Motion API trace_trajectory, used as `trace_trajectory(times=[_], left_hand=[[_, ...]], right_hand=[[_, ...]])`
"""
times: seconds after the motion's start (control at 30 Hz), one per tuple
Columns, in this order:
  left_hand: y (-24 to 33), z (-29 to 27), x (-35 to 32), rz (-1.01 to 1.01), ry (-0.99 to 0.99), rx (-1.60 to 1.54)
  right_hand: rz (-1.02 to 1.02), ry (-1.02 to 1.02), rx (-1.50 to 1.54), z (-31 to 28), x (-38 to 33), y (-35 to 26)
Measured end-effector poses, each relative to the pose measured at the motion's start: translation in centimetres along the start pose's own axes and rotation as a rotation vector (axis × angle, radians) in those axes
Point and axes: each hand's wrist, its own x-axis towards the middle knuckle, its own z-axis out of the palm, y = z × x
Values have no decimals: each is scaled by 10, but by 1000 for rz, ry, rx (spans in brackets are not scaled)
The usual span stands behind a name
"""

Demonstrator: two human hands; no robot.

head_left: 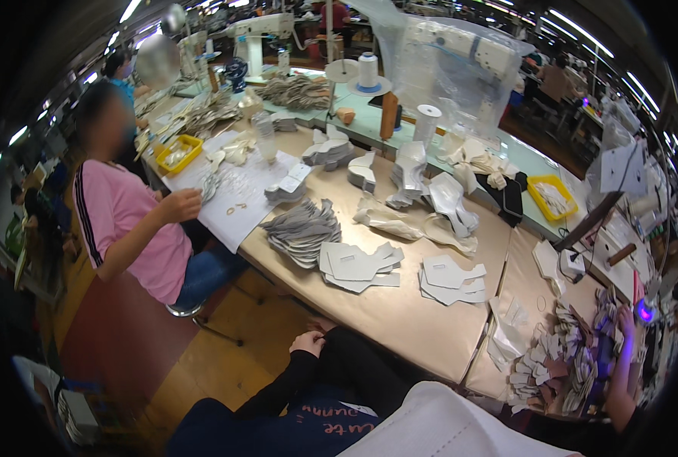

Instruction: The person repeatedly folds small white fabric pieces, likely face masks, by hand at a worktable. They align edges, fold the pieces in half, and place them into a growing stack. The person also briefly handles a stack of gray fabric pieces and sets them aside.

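My left hand rests low in front of me, below the table's near edge, at the end of a black sleeve. Its fingers are curled in against black fabric, and anything inside them is hidden. Just beyond it, part of my right hand shows; its fingers are mostly covered. Neither hand touches the table. Nearest to them on the tabletop are a pile of flat, light grey cut pieces, a smaller pile of similar pieces to its right, and a fanned stack of grey pieces.
A co-worker in a pink shirt sits left, by a white sheet and yellow tray. Another person's hand reaches among piled pieces at right. A plastic-covered machine, thread cones and a second yellow tray stand behind.
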Motion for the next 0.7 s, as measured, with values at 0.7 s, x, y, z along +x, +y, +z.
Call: trace_trajectory(times=[0.7], left_hand=[[108, -32, -89, 960, -793, -496]], right_hand=[[-118, 229, 383, -89, -297, -67]])
